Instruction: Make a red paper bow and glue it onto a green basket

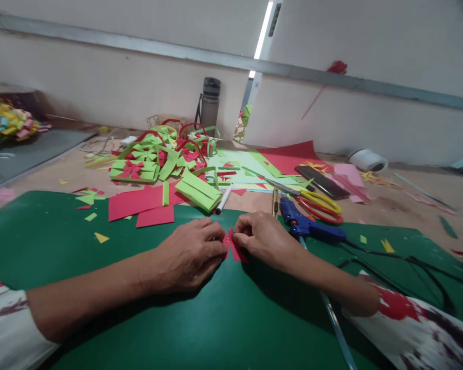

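Observation:
Both hands meet over a small red paper bow (237, 252) on the green mat. My left hand (195, 252) is closed, its fingertips pinching the bow's left side. From the right, my right hand (262, 236) pinches the bow's other side between thumb and forefinger. The fingers cover much of the bow. Just beyond them lie a white marker (224, 199) and a folded light-green paper envelope (198, 191). A blue glue gun (308, 223) rests close to my right wrist, with a clear glue stick projecting from it.
Red paper pieces (125, 205) lie left of the marker. Behind them is a pile of green and red paper bags (146, 164). Scissors with yellow and orange handles (322, 203), a phone (321, 182) and a grey bottle (210, 105) stand or lie further back. The glue gun's cord (397, 255) trails right.

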### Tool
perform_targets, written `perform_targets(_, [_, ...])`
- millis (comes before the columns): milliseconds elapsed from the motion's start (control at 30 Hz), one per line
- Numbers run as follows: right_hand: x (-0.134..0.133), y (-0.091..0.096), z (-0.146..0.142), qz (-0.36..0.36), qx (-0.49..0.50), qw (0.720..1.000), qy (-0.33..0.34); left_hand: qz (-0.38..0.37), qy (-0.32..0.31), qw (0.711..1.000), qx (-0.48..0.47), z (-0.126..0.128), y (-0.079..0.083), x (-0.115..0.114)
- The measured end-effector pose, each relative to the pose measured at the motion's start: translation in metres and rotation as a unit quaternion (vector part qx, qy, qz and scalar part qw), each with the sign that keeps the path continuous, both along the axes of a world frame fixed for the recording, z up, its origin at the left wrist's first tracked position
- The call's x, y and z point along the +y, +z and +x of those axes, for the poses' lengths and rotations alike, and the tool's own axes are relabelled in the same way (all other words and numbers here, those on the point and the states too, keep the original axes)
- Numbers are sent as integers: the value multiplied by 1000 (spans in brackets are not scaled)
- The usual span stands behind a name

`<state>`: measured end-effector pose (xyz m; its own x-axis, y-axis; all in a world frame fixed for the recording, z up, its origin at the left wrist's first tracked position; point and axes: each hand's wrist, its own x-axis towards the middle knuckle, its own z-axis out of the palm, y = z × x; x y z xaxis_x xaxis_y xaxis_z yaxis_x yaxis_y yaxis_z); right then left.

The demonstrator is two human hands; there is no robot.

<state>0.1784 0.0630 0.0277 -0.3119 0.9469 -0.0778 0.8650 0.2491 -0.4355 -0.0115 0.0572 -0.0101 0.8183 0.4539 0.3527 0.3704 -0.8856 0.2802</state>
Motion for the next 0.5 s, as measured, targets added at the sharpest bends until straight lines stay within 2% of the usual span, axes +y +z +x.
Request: perform_targets(500, [2, 0, 1, -2, -10, 1000, 7, 10, 2, 1000, 0, 0, 1, -1])
